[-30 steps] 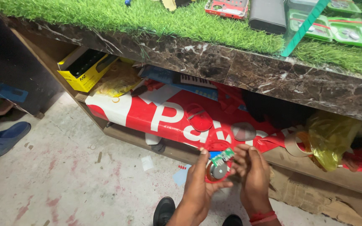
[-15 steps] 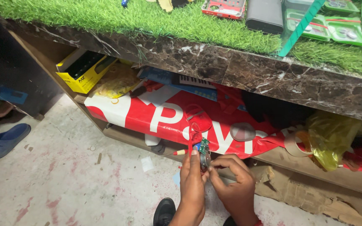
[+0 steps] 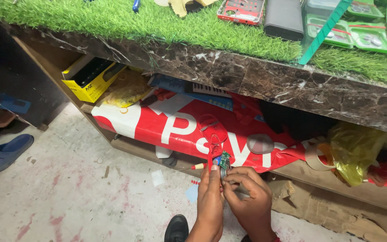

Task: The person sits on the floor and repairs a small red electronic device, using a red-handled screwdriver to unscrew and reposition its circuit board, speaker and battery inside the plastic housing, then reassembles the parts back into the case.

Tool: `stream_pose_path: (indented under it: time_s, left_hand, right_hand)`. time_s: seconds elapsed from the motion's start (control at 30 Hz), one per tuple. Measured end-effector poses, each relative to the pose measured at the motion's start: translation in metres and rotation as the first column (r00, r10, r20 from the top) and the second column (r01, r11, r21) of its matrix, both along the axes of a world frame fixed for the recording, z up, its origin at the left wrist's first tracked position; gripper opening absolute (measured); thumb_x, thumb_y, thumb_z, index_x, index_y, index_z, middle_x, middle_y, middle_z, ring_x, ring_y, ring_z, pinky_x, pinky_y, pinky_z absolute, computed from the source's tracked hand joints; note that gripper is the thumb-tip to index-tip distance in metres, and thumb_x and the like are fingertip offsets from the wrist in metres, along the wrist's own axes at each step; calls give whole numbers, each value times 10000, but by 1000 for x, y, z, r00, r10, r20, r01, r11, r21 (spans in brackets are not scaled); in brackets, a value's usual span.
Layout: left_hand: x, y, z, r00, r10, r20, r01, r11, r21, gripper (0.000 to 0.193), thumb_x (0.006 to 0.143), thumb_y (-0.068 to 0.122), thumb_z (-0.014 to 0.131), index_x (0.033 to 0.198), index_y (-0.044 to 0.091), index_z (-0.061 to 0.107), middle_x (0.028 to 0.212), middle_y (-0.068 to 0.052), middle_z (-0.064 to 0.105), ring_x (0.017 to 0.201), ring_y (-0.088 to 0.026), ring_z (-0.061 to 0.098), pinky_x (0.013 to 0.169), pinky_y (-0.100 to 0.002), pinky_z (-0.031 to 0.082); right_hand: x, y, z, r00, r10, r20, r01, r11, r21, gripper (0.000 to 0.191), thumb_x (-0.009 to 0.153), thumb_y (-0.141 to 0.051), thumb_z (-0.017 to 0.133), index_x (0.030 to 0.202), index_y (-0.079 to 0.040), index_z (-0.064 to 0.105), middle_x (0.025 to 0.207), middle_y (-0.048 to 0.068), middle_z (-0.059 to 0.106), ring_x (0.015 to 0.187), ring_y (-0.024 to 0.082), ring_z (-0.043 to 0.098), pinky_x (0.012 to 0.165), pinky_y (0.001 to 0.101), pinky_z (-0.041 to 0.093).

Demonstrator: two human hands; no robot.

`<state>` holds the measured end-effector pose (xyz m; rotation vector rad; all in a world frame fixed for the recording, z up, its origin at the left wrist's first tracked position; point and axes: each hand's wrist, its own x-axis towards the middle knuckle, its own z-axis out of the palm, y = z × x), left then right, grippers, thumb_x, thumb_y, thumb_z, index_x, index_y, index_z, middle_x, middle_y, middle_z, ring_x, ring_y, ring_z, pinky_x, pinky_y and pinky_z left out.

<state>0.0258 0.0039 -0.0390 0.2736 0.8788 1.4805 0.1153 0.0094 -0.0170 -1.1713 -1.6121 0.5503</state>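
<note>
Grass-topped marble counter (image 3: 292, 85) above me, my left hand (image 3: 210, 197) and right hand (image 3: 246, 197) pinched shut together on a small green circuit board (image 3: 225, 160) below the counter's edge, red banner (image 3: 180, 127) behind it.

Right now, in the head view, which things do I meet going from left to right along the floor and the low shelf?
Blue slipper → yellow box → left hand → small green circuit board → right hand → yellow plastic bag.
</note>
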Motion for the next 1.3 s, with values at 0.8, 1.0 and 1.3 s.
stream_pose_path:
  time_s: [0.8,1.0,1.3]
  left_hand:
    - [-14,-6,21,974,-190,125,189,982,18,633,1021,528,277,1146,26,641,866,-129,773,730,-222,752,467,-301,486]
    - [-17,-5,19,964,-220,151,217,976,36,670,1017,556,275,1106,12,656,839,-131,765,704,-225,749,452,-298,477]
    - [-18,-5,24,929,-321,185,321,947,29,643,1015,553,275,1179,49,638,898,-124,759,677,-242,755,397,-279,432]
  right_hand:
    - [32,28,-29,579,-131,-805,-504,719,-479,319,1059,-240,491,1284,-51,615,895,49,682,645,112,585,495,296,492]
    - [36,23,-32,480,-7,-877,-668,645,-371,345,1063,-239,447,1271,-10,600,863,58,665,626,118,588,468,329,511]
    - [51,14,-81,708,188,-681,-498,816,-292,331,889,62,578,1205,24,490,978,168,658,658,219,625,450,406,559]
